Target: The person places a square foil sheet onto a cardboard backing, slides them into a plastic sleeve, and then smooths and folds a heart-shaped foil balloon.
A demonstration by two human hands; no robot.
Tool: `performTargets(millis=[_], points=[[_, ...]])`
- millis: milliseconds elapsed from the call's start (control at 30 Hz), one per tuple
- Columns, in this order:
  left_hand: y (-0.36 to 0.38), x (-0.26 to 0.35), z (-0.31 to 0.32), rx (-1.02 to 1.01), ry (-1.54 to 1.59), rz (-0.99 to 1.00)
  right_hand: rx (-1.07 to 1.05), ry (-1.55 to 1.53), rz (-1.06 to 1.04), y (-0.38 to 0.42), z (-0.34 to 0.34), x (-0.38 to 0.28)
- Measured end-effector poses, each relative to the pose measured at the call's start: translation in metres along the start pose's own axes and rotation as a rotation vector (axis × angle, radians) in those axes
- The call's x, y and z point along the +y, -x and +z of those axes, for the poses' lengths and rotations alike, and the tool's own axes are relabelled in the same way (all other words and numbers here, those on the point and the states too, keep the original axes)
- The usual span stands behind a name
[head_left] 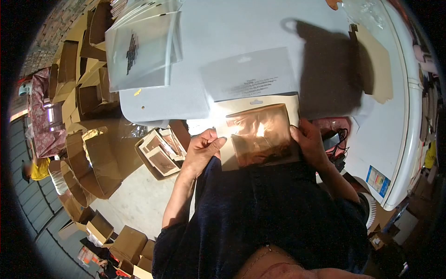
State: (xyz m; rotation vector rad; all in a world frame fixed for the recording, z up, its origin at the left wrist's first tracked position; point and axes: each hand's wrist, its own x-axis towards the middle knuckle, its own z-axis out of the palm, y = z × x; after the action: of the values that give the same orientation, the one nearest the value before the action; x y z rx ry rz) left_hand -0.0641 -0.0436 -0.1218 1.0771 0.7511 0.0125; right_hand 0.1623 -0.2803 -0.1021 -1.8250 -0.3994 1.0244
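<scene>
Between my two hands is a flat cream card pack (225, 156) with a hang slot at its top edge and a shiny copper-coloured foil sheet (262, 132) across its middle. My left hand (203, 148) pinches its left edge, thumb on top. At the right edge, my right hand (310, 143) grips it the same way, thumb over the front. Beyond the top of the pack shows a clear plastic bag (248, 74) with a hang hole and printed lines of text; its lower part is hidden behind the pack.
A stack of clear plastic bags (148, 51) lies at the left of the white table (241, 23). Below its edge, a carton (162, 156) holds several similar packs. Brown cardboard boxes (100, 162) crowd the left. A cream card (378, 65) and a coloured label (377, 180) are at right.
</scene>
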Motion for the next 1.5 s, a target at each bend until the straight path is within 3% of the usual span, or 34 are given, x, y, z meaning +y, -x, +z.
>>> performTargets(millis=[267, 367, 400, 567, 733, 833, 933, 1067, 1133, 1233, 1367, 1433, 1500], points=[[0.0, 0.011, 0.006, 0.006, 0.008, -0.063, 0.04, 0.208, 0.013, -0.009, -0.004, 0.014], [0.01, 0.021, 0.024, 0.0, 0.043, 0.029, 0.052, 0.072, 0.062, -0.009, -0.004, 0.02], [0.009, 0.019, 0.018, -0.096, -0.032, 0.069, 0.026, 0.065, 0.055, -0.009, -0.005, 0.02], [0.008, 0.015, 0.012, -0.089, -0.033, 0.007, -0.089, -0.089, -0.056, -0.001, -0.004, 0.004], [0.003, 0.022, 0.011, -0.074, 0.001, -0.13, -0.1, -0.123, -0.012, -0.001, -0.004, -0.004], [-0.006, 0.012, 0.018, 0.053, -0.014, 0.066, -0.071, -0.074, -0.026, -0.004, -0.004, -0.002], [0.001, 0.031, 0.036, 0.102, 0.178, 0.119, -0.055, -0.036, -0.065, -0.007, -0.002, -0.006], [0.003, 0.033, 0.02, -0.038, 0.177, -0.027, -0.055, -0.03, -0.033, -0.009, 0.0, -0.007], [0.0, 0.023, 0.013, -0.029, 0.048, 0.037, -0.072, 0.01, -0.005, -0.007, -0.001, -0.005], [-0.003, 0.021, 0.009, 0.001, -0.019, -0.041, -0.058, 0.008, 0.075, -0.008, -0.001, 0.005], [0.003, 0.036, 0.021, -0.021, 0.21, -0.013, -0.006, -0.086, 0.074, -0.015, 0.002, 0.005], [0.01, 0.047, 0.03, -0.111, 0.098, -0.005, -0.048, -0.049, 0.077, -0.019, -0.002, 0.01], [0.009, 0.022, 0.027, -0.11, -0.099, 0.167, -0.093, -0.055, 0.084, -0.018, -0.001, 0.006]])
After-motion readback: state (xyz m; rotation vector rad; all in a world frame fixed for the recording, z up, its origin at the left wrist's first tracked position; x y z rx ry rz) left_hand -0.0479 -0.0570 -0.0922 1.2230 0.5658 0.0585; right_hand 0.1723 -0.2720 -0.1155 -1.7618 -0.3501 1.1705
